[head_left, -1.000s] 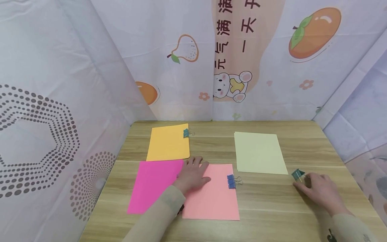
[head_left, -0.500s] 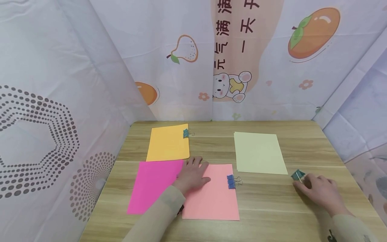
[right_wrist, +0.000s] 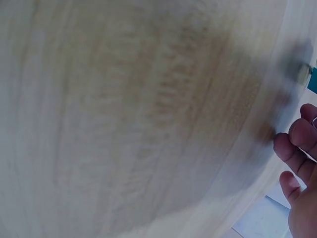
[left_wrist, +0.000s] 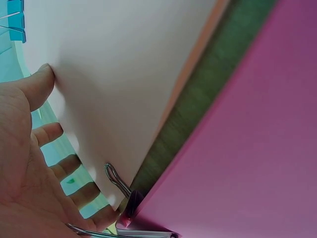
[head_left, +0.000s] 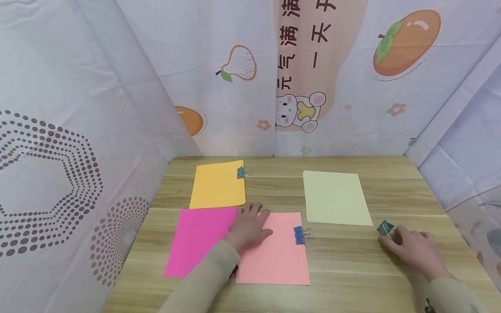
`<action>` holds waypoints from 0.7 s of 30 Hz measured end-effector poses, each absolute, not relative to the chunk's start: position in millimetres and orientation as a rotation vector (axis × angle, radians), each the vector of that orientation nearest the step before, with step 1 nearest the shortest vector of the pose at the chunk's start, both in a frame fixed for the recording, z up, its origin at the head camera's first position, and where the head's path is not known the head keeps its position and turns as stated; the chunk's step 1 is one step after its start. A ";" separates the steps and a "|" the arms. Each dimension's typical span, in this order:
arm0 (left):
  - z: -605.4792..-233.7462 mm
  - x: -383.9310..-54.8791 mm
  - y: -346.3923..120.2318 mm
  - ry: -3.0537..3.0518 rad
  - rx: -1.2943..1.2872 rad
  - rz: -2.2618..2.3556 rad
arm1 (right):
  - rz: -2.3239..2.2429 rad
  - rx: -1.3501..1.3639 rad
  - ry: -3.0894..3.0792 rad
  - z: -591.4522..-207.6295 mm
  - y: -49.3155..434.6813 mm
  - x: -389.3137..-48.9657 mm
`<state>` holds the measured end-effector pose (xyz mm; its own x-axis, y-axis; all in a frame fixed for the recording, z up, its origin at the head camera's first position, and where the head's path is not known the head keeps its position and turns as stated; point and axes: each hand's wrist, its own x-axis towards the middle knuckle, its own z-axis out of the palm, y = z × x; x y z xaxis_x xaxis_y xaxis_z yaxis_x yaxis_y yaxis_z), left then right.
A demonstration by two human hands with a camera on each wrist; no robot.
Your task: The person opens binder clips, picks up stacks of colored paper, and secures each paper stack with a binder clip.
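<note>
My left hand (head_left: 247, 228) rests with spread fingers across the left edge of a salmon-pink paper stack (head_left: 279, 263). A blue binder clip (head_left: 299, 235) grips that stack's right edge. Just left lies a magenta sheet (head_left: 197, 239); in the left wrist view, a binder clip with wire handles (left_wrist: 130, 206) sits at its edge beside my fingers. Over at the right, my right hand (head_left: 416, 250) pinches a teal binder clip (head_left: 385, 228) by its wire handles between thumb and fingers. Only a corner of that clip (right_wrist: 313, 80) shows in the right wrist view.
Pale green paper (head_left: 337, 198) lies left of and behind the teal clip. At the back left is a yellow-orange paper stack (head_left: 218, 184) with another teal clip (head_left: 240, 172) on its edge. Printed curtains (head_left: 235, 108) enclose the wooden table (head_left: 352, 269).
The teal clip has turned slightly in my right fingers, its wire handle now at another angle. My left hand and the papers have stayed put.
</note>
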<state>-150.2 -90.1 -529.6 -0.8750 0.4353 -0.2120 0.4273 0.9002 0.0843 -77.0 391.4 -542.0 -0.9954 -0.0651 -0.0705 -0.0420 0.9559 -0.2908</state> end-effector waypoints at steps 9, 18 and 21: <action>-533.4 -151.1 -90.3 2.843 0.652 0.062 | -0.429 -0.120 3.038 -541.4 388.4 -76.7; -532.6 -151.2 -90.1 2.843 0.647 0.047 | -0.426 -0.150 3.072 -538.6 383.7 -75.3; -532.1 -151.1 -90.5 2.839 0.647 0.043 | -0.412 -0.169 3.087 -538.9 383.0 -75.3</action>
<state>-151.1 -90.5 -532.1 -0.8764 0.4308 -0.2152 0.4241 0.9022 0.0788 -75.3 383.0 -538.9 -0.9939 -0.1103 -0.0085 -0.1042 0.9592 -0.2629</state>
